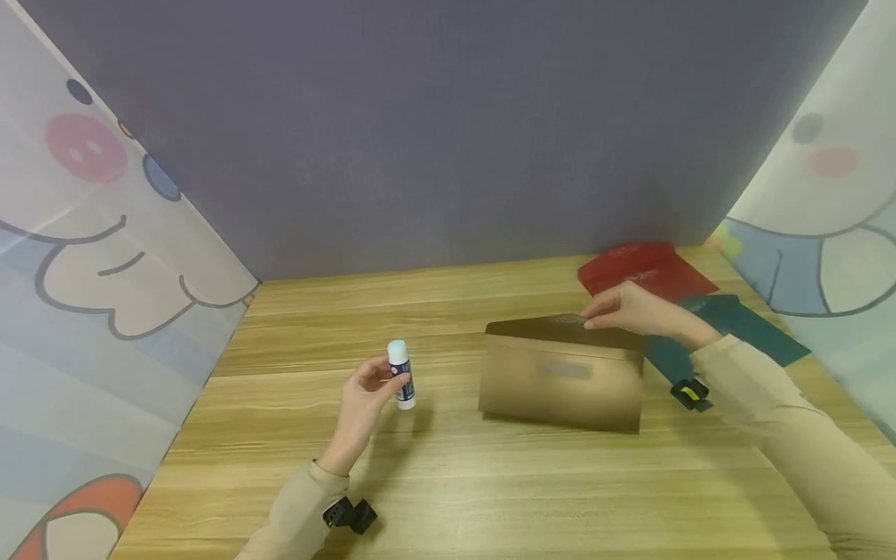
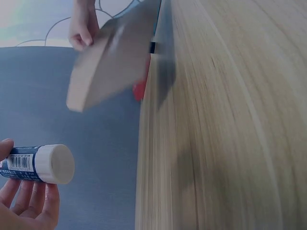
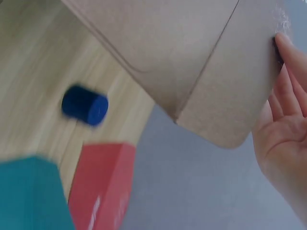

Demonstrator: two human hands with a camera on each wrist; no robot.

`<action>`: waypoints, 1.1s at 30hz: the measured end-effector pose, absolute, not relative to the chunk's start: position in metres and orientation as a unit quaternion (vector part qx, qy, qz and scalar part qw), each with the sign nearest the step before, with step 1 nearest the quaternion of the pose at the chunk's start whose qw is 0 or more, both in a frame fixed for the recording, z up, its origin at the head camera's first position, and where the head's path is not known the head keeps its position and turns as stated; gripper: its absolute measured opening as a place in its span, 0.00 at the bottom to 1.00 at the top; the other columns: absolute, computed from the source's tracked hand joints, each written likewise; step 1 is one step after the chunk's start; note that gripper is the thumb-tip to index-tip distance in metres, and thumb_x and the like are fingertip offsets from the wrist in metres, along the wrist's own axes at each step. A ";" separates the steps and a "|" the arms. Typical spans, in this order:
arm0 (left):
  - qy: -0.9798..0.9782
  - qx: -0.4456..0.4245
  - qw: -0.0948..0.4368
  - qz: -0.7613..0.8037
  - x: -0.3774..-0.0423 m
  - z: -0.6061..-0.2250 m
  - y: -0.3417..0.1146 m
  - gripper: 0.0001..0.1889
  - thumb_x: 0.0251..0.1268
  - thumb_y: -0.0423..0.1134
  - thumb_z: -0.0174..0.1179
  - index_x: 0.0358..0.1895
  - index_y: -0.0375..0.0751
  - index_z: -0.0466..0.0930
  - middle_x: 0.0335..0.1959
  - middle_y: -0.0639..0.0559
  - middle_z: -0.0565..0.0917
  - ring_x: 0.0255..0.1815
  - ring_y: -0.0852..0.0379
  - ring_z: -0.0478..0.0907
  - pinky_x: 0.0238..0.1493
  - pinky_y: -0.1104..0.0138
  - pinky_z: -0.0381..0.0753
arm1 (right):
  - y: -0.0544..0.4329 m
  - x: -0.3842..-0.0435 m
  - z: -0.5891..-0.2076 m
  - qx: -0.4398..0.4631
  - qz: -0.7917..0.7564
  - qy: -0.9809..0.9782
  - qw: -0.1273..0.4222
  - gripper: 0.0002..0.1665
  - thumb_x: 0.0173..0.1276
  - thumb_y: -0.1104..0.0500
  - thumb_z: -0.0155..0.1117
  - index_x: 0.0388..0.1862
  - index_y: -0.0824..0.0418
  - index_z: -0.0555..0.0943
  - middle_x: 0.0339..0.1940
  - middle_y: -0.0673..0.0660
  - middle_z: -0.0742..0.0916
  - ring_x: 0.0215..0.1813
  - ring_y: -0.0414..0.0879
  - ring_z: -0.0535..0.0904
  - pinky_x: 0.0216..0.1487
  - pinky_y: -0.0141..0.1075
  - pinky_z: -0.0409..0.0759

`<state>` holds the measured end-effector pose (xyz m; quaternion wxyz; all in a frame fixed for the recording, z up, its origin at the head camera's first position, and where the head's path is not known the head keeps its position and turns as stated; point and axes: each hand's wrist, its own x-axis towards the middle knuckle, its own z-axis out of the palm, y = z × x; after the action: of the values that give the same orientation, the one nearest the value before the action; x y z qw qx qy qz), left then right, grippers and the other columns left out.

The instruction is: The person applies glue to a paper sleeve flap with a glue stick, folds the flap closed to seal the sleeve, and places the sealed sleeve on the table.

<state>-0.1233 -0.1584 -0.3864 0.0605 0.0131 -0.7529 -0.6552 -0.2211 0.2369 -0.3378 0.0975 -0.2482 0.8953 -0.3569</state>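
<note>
My left hand (image 1: 367, 386) holds a glue stick (image 1: 402, 377) upright by its blue label, thumb on one side and fingers on the other. Its pale top end shows in the head view, and its white base (image 2: 60, 164) faces the left wrist camera. At the right, my right hand (image 1: 633, 313) pinches the edge of the raised flap of a brown paper envelope (image 1: 518, 389). The envelope hangs tilted above the table, its flap unfolded upward. A shiny patch (image 3: 282, 21) marks the flap beside my fingertips, and a greyish strip crosses the envelope's body.
Behind my right hand lie a red envelope (image 1: 633, 264) and a teal envelope (image 1: 742, 330), both with flaps unfolded. A dark blue cap-like cylinder (image 3: 85, 104) lies on the wooden table (image 1: 448, 498), hidden in the head view. A grey panel (image 1: 448, 140) stands along the back edge.
</note>
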 end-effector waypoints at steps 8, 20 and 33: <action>-0.757 0.021 0.067 -0.649 -0.122 -0.387 -0.158 0.15 0.49 0.30 0.63 0.43 0.32 0.75 0.33 0.54 0.78 0.36 0.59 0.76 0.39 0.68 0.76 | 0.198 -0.242 -0.361 -0.251 -0.377 0.882 0.132 0.16 0.55 0.56 0.65 0.40 0.64 0.82 0.38 0.57 0.85 0.43 0.48 0.79 0.45 0.41 0.77; -0.758 0.023 0.062 -0.648 -0.122 -0.388 -0.158 0.16 0.50 0.30 0.62 0.44 0.33 0.75 0.35 0.54 0.77 0.38 0.59 0.75 0.41 0.65 0.76 | 0.172 -0.258 -0.379 -0.255 -0.372 0.887 0.101 0.11 0.54 0.61 0.65 0.35 0.66 0.82 0.34 0.59 0.85 0.38 0.49 0.81 0.41 0.39 0.78; -0.758 0.030 0.052 -0.649 -0.122 -0.390 -0.158 0.16 0.50 0.32 0.64 0.44 0.33 0.75 0.36 0.51 0.77 0.38 0.58 0.75 0.42 0.66 0.75 | 0.148 -0.260 -0.394 -0.270 -0.354 0.891 0.088 0.09 0.54 0.67 0.63 0.33 0.71 0.80 0.31 0.63 0.84 0.35 0.51 0.81 0.36 0.36 0.79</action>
<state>-0.1217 -0.1578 -0.3897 0.0521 0.0300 -0.7582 -0.6493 -0.2598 0.1483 -0.3940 0.0880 -0.2698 0.8912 -0.3538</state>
